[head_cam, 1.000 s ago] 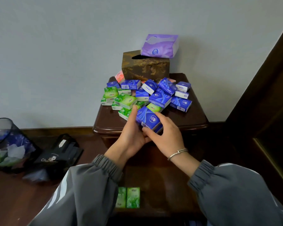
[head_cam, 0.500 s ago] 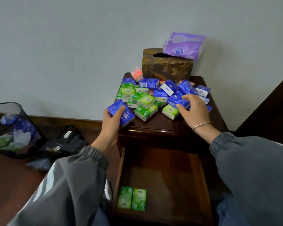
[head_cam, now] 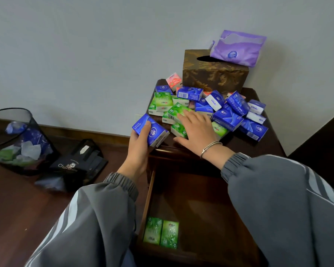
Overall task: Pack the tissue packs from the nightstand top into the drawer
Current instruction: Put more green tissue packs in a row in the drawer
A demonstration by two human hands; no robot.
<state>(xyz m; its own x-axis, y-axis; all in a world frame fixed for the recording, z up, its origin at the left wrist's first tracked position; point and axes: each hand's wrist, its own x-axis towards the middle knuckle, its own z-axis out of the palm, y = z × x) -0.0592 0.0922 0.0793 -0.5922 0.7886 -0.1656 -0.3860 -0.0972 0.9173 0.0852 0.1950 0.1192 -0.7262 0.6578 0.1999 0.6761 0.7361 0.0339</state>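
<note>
A heap of small blue, green and pink tissue packs (head_cam: 228,116) covers the dark wooden nightstand top (head_cam: 258,145). My left hand (head_cam: 140,145) grips blue tissue packs (head_cam: 149,130), apparently two stacked, just off the nightstand's front left corner. My right hand (head_cam: 196,130) lies flat with spread fingers on green packs (head_cam: 178,114) at the front of the heap. Below, the drawer (head_cam: 201,214) stands pulled out, with two green packs (head_cam: 161,232) side by side in its front left corner.
A brown patterned tissue box (head_cam: 214,74) with a purple soft tissue pack (head_cam: 237,48) on top stands at the nightstand's back by the wall. On the floor to the left are a black mesh bin (head_cam: 17,141) and a black bag (head_cam: 75,164).
My right hand moved left from the blue packs onto the green packs at the heap's front. My left hand stays by the corner with the blue packs. The view shifted left.
</note>
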